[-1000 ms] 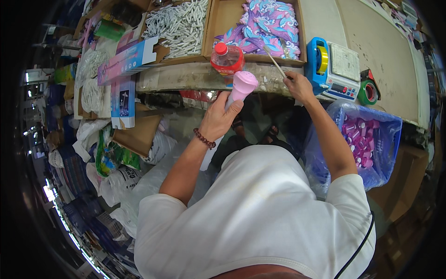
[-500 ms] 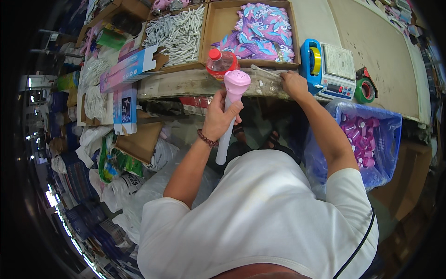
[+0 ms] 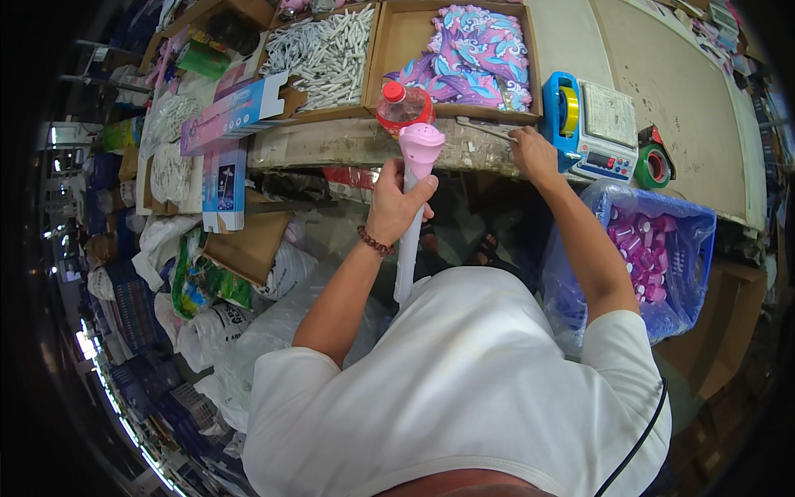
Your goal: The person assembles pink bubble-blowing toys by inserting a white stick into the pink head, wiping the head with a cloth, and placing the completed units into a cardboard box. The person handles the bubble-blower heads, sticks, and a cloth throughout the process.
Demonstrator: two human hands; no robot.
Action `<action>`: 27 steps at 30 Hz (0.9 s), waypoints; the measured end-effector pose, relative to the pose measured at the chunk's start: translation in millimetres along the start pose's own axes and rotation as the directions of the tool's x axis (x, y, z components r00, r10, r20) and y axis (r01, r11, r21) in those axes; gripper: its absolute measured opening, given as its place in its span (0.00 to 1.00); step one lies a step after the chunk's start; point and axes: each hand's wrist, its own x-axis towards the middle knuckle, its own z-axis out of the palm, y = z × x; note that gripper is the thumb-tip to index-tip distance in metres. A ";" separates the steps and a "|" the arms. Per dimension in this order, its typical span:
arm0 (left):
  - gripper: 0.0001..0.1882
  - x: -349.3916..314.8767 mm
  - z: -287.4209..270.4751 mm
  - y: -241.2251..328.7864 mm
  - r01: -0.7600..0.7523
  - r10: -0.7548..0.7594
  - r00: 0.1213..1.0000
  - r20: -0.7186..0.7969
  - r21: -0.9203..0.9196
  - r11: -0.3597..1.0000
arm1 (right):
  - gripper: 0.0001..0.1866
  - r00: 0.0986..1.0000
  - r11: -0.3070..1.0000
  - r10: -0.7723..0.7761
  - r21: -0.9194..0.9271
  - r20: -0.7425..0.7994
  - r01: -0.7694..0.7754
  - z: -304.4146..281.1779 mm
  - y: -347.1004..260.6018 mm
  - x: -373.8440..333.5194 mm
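Centrally, the wand (image 3: pixel 408 240) is in the left hand (image 3: pixel 396 203), in front of the table's near edge, with its pink head (image 3: pixel 421 142) at the far end and its long white shaft running back toward the shirt (image 3: pixel 497 373); the left fingers are wrapped around the shaft just below the head, the thumb laid across it; a beaded bracelet (image 3: pixel 375 242) circles that wrist. Farther right, the right hand (image 3: pixel 534 154) pinches the right end of a thin, pale stick (image 3: pixel 486 130) over the near edge of the table (image 3: pixel 306 142), thumb and fingers drawn together; I cannot tell whether the stick touches the table. Just beyond the pink head is a red-capped bottle (image 3: pixel 405 108); on the far side, one tray holds white sticks (image 3: pixel 339 58), and the tray to its right holds purple and blue cutouts (image 3: pixel 484 58). Near the right hand sits a blue dispenser (image 3: pixel 552 103) with yellow tape (image 3: pixel 569 111), then a scale (image 3: pixel 609 112), then green tape (image 3: pixel 655 166); below them, a lined blue crate (image 3: pixel 708 240) holds pink pieces (image 3: pixel 642 257). At left, two pink-and-blue boxes (image 3: pixel 224 186) overlap at the table's near edge; nearer, an open carton (image 3: pixel 248 253) lies beside plastic bags (image 3: pixel 207 335).
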 end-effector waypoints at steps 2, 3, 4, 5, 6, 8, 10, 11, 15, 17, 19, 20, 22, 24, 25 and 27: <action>0.25 1.2 -2.1 -4.5 -0.049 0.049 0.999 -0.001 0.006 0.999 | 0.11 0.999 0.999 0.000 0.049 -0.038 0.002 -8.1 -8.9 -7.4; 0.24 1.9 -2.9 -6.9 -0.073 0.073 0.997 -0.001 0.009 0.997 | 0.11 0.998 0.997 0.003 0.077 -0.057 0.001 -10.9 -12.7 -12.0; 0.24 2.3 -2.3 -8.6 -0.109 0.109 0.994 -0.017 0.006 0.994 | 0.11 0.997 0.994 0.007 0.106 -0.074 0.001 -13.3 -16.8 -16.7; 0.23 2.7 -0.7 -10.2 -0.144 0.144 0.989 -0.034 0.005 0.990 | 0.11 0.998 0.992 0.035 0.125 -0.056 -0.027 -16.4 -21.6 -20.8; 0.23 2.8 0.6 -11.2 -0.179 0.179 0.982 -0.051 0.004 0.984 | 0.11 0.997 0.988 0.061 0.145 -0.037 -0.055 -19.5 -26.8 -24.7; 0.23 3.9 3.0 -10.4 -0.174 0.174 0.983 -0.065 -0.009 0.985 | 0.11 0.995 0.978 0.097 0.188 0.003 -0.096 -19.9 -33.6 -35.7; 0.23 4.9 3.9 -10.1 -0.169 0.167 0.983 -0.071 -0.019 0.986 | 0.11 0.993 0.964 0.108 0.238 0.045 -0.115 -18.6 -38.7 -46.6; 0.24 5.5 3.9 -10.1 -0.165 0.163 0.984 -0.069 -0.022 0.986 | 0.12 0.987 0.948 0.133 0.278 0.087 -0.152 -17.5 -41.8 -51.2; 0.25 9.8 1.8 -22.4 -0.196 0.192 0.977 -0.089 -0.033 0.980 | 0.12 0.965 0.938 0.153 0.275 0.214 -0.210 -23.4 -55.9 -65.9; 0.27 9.3 2.0 -20.0 -0.195 0.185 0.975 -0.119 -0.079 0.978 | 0.13 0.954 0.926 0.172 0.290 0.246 -0.242 -22.2 -55.8 -70.3; 0.27 10.3 -1.5 -21.8 -0.197 0.183 0.973 -0.138 -0.095 0.976 | 0.14 0.941 0.927 0.191 0.263 0.281 -0.266 -21.6 -52.3 -73.6; 0.28 10.9 -4.5 -27.3 -0.182 0.166 0.973 -0.163 -0.088 0.979 | 0.14 0.936 0.927 0.202 0.250 0.288 -0.278 -23.5 -50.5 -74.0; 0.29 10.1 -6.5 -29.8 -0.217 0.193 0.961 -0.200 -0.106 0.970 | 0.14 0.926 0.927 0.222 0.230 0.305 -0.297 -27.1 -48.2 -74.4; 0.27 8.8 -6.1 -31.2 -0.260 0.235 0.947 -0.220 -0.092 0.961 | 0.14 0.945 0.955 0.182 0.181 0.274 -0.236 -24.0 -39.4 -66.1; 0.26 7.8 -7.4 -30.2 -0.265 0.240 0.944 -0.226 -0.088 0.960 | 0.14 0.953 0.967 0.157 0.157 0.259 -0.202 -23.2 -37.1 -59.6; 0.24 4.4 -12.4 -31.3 -0.288 0.266 0.936 -0.229 -0.071 0.955 | 0.15 0.962 0.963 0.136 0.197 0.239 -0.185 -21.9 -37.6 -46.4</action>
